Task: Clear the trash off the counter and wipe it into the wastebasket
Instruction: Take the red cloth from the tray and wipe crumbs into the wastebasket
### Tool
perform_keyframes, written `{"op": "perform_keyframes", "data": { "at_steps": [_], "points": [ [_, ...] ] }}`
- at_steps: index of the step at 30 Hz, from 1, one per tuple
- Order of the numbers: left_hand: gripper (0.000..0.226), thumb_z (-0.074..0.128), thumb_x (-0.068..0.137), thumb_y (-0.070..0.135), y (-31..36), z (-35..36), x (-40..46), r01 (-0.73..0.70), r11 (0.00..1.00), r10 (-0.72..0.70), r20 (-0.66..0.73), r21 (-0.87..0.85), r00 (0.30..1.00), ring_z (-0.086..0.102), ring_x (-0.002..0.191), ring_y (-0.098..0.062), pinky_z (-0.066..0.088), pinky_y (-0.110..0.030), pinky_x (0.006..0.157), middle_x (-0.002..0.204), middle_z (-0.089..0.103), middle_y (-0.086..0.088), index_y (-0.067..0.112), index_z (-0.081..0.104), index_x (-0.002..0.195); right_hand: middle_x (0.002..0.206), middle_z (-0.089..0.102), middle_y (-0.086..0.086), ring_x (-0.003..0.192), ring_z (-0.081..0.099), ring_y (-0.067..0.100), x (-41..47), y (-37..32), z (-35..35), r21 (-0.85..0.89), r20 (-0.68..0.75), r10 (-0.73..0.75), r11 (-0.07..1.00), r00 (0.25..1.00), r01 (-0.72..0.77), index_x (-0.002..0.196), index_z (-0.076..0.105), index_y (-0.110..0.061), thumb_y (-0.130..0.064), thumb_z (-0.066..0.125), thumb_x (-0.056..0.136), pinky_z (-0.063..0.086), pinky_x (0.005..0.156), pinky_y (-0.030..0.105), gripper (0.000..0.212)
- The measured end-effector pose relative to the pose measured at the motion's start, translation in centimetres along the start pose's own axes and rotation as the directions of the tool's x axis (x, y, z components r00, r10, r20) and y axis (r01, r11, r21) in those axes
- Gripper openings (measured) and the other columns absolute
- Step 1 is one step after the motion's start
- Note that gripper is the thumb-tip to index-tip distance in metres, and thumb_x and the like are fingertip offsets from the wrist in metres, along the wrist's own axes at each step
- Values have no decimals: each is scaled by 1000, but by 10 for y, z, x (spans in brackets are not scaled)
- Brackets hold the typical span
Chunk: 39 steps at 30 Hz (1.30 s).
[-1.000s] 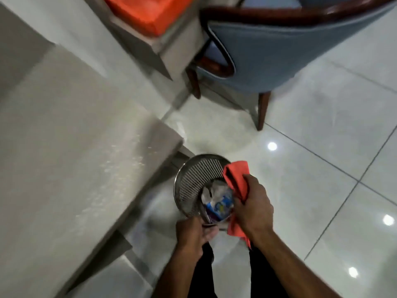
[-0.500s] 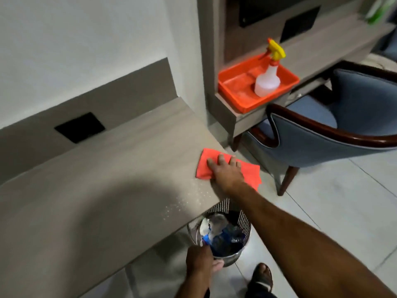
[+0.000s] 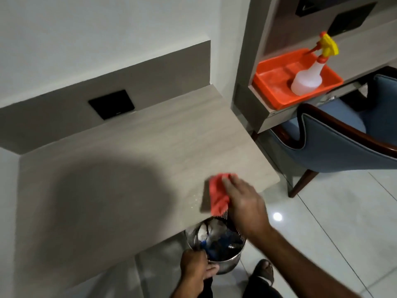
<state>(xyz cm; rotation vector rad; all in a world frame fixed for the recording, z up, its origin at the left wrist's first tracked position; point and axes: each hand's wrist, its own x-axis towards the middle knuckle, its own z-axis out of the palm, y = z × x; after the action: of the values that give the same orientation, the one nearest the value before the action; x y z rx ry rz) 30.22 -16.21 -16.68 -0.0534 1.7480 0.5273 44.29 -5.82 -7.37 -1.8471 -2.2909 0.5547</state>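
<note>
At the near edge of the counter, your right hand is smeared by motion, so you cannot count its fingers cleanly; it lies flat and spread over the orange cloth, pressing it rather than pinching it, and it covers the cloth's right side. The cloth sits on the counter's front lip with its lower corner hanging past the edge, directly above the wastebasket. A few pale specks show on the surface just left of the cloth, too small to identify. The counter edge cuts off the back of the mesh metal wastebasket, and what lies inside reads only as crumpled white and blue trash. Your left hand is closed around the basket's near rim, with the thumb pointing right below it; the fingers on the inner side are hidden. A broad dark shadow covers the middle of the counter. Your sandalled foot stands on the tiled floor just right of the basket. Well apart, up right, a spray bottle stands upright in an orange tray on a shelf, with a blue chair below it, partly cropped by the frame. A black wall plate sits in the backsplash.
</note>
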Motion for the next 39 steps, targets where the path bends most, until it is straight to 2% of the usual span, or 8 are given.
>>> {"op": "perform_keyframes", "data": {
  "at_steps": [3, 6, 10, 13, 20, 26, 33, 39],
  "points": [
    [29, 44, 93, -1, 2, -8, 2, 40, 999, -40, -2, -24, 999, 68, 61, -37, 57, -33, 39, 107, 66, -34, -12, 55, 117, 151, 40, 25, 132, 45, 41, 68, -29, 7, -52, 30, 134, 990, 990, -133, 151, 33, -10, -28, 58, 90, 36, 110, 46, 68],
    [26, 42, 95, 2, -1, -15, 5, 27, 999, -27, 3, 17, 1000, 68, 52, -33, 58, -33, 41, 107, 67, -34, -9, 55, 113, 156, 26, 29, 142, 25, 51, 71, -63, 50, -226, 195, 21, 974, 981, 23, 153, 27, -10, -27, 45, 95, 19, 118, 58, 63],
    [21, 44, 94, 5, -5, -25, 5, 1, 998, -1, -2, 63, 1000, 70, 55, -34, 60, -34, 48, 95, 72, -33, -6, 60, 103, 136, 59, 22, 124, 56, 46, -14, -53, 75, -300, 312, -396, 822, 864, 485, 129, 64, -15, -24, 59, 84, 47, 100, 58, 47],
    [21, 46, 94, 9, -8, -26, 8, -9, 997, 5, 45, 82, 999, 72, 62, -35, 59, -34, 47, 92, 73, -30, -5, 60, 102, 124, 70, 13, 108, 69, 35, -57, 10, 68, -260, 341, -475, 782, 811, 567, 114, 74, -20, -20, 50, 85, 57, 90, 47, 37],
    [34, 40, 89, 0, -31, 44, 57, 36, 969, -56, 76, 246, 996, 73, 63, -30, 58, -31, 44, 92, 74, -23, 0, 63, 114, 117, 73, 15, 101, 71, 37, -66, 124, 95, -182, 210, -95, 974, 973, 135, 113, 76, -11, -9, 72, 65, 60, 81, 50, 48],
    [38, 35, 97, 5, -75, 136, 170, 40, 900, -102, 120, 433, 988, 62, 58, -19, 57, -30, 51, 97, 70, -19, 1, 55, 129, 134, 62, 19, 122, 58, 42, -63, 208, 214, 67, 232, 264, 956, 936, -286, 129, 64, -5, -21, 67, 69, 46, 104, 51, 62],
    [32, 44, 90, -2, -127, 223, 308, 13, 824, -121, 154, 567, 981, 70, 79, -32, 61, -44, 79, 101, 73, -24, -6, 65, 114, 146, 51, 17, 135, 43, 37, -82, 316, 337, 58, 327, 372, 910, 869, -411, 139, 53, -10, -42, 69, 76, 27, 115, 44, 73],
    [29, 45, 85, -5, -147, 252, 356, 27, 783, -141, 135, 622, 981, 75, 56, -23, 59, -27, 48, 64, 76, -10, -5, 67, 105, 155, 38, 17, 142, 33, 36, -80, 359, 381, 18, 390, 381, 907, 839, -420, 150, 35, -10, -34, 54, 90, 22, 119, 44, 67]
  ]
}}
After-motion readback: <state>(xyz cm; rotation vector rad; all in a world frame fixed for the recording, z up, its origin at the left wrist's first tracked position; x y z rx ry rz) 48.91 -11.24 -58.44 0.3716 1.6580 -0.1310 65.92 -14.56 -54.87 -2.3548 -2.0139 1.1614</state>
